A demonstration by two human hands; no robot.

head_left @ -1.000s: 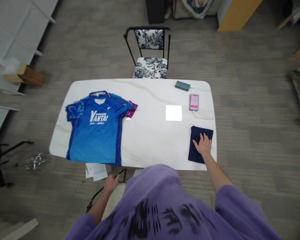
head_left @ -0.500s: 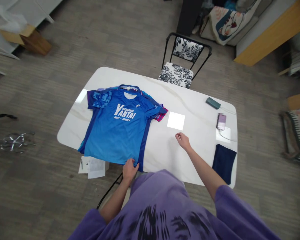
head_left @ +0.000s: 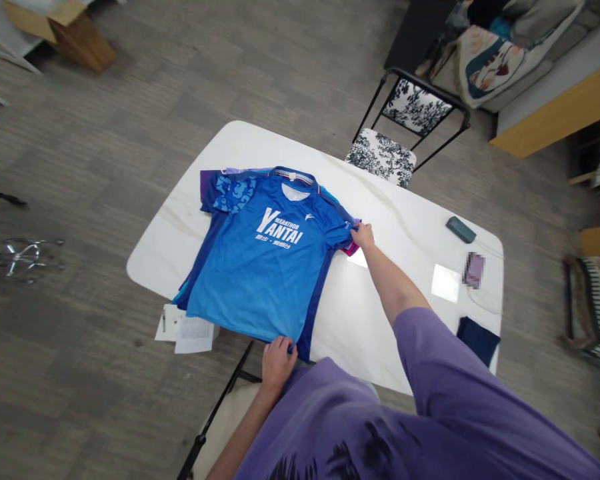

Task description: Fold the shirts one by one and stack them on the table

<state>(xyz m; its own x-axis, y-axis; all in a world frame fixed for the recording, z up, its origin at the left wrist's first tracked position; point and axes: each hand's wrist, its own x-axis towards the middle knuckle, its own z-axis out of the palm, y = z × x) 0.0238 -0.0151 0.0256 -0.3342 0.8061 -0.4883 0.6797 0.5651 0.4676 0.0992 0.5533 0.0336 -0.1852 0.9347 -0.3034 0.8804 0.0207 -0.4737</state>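
A blue T-shirt (head_left: 260, 273) with white "Marathon Yantai" lettering lies spread, front up, on the white table (head_left: 380, 320). Its collar points to the far edge and its hem to me. Darker blue, purple and red cloth edges show from beneath it, at the sleeves and sides. My left hand (head_left: 279, 360) is closed on the hem's near right corner, at the table's front edge. With fingers pinched, my right hand (head_left: 363, 235) holds the end of the sleeve on the right. The fingertips are partly hidden by the cloth.
A dark green case (head_left: 461, 229), a blurred purple phone (head_left: 474, 270) and folded navy cloth (head_left: 479, 340) lie on the table's right side. A patterned chair (head_left: 383, 157) stands beyond the far edge. Papers (head_left: 194, 333) show below the front left edge, near a second chair (head_left: 225, 407).
My right hand has moved from over the bare tabletop left and away from me to the shirt's right sleeve and taken hold of it. My left hand stays at the hem corner.
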